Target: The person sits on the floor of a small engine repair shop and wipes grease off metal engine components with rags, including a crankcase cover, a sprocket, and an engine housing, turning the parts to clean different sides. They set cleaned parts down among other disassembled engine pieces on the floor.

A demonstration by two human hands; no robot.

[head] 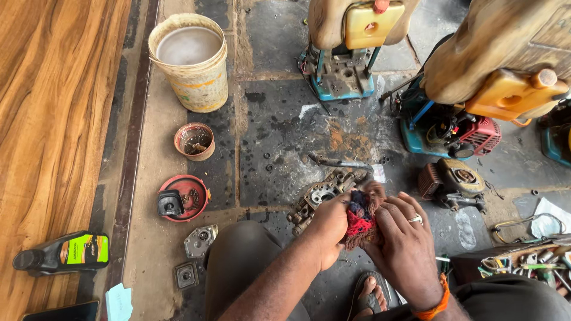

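Head view: your left hand and right hand together clutch a frayed red-and-blue cloth rag, just beside a greasy grey metal engine casting on the stained stone floor.

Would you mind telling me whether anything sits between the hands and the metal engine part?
Yes. A red and blue rag is bunched between the left hand and right hand, covering the near end of the metal engine part.

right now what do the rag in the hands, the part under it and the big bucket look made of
Rag: woven cloth, red and dark blue, frayed at the edges.
Engine part: likely cast metal, dull grey with bolt holes and grime.
Bucket: probably plastic, cream, matte, stained and scuffed.
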